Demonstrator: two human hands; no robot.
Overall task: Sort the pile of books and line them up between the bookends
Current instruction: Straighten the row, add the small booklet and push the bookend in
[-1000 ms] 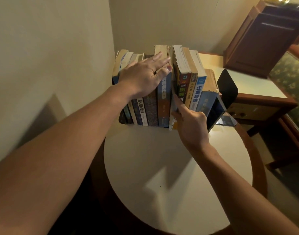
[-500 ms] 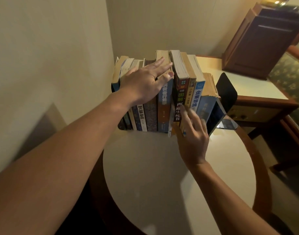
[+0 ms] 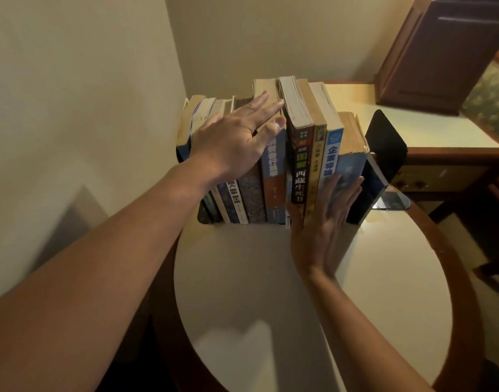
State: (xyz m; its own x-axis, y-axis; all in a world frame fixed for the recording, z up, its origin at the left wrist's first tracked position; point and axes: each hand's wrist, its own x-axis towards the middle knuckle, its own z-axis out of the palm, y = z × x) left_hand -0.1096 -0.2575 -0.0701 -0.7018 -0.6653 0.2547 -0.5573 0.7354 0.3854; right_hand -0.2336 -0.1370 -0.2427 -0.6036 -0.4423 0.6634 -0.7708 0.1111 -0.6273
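Corner of the room, cream walls [image 3: 87, 80] on the left and far side. Round desk [image 3: 271, 278], white top with a wood rim, sits in that corner. Far right: a second desk [image 3: 412, 128] with a dark wood cabinet [image 3: 440, 52] on it.

Row of books [image 3: 271, 165] stands at the far edge of the round desk, spines facing near, close to the left wall. Heights are uneven, with the tallest ones mid-row. Black right bookend [image 3: 387, 142] stands at the right end; the last dark-covered book [image 3: 367, 190] leans on it, tilted right. At the left foot of the row there is a dark edge, likely the left bookend [image 3: 202, 215], mostly hidden.

Left hand [image 3: 237, 137]: flat, fingers straight, lying across the tops of the left-half books, fingertips up against the tall mid-row book. Grasping nothing.

Right hand [image 3: 322, 222]: flat, fingers straight and together, pressed on the spines of the right-side books, fingertips on the pale blue book [image 3: 350, 168]. Thumb sits near the foot of the black-spined book [image 3: 299, 165]. Grasping nothing.
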